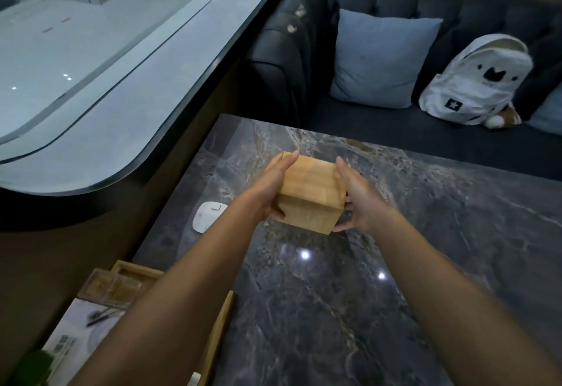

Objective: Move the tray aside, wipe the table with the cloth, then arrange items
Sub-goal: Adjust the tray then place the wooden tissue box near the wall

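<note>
A light wooden box (310,194) is held between both my hands above the dark marble table (395,279). My left hand (272,186) presses flat against its left side, and my right hand (357,200) grips its right side with the thumb under the near corner. I cannot tell whether the box touches the tabletop. A wooden tray (127,282) sits at the table's near left edge, partly hidden by my left forearm, with a printed card and dark items inside. No cloth shows in view.
A small white rounded device (206,217) lies at the table's left edge. Beyond the table stands a dark sofa (304,60) with a pale blue cushion (380,57) and a white backpack (477,78). A curved glass-topped ledge (106,96) runs along the left.
</note>
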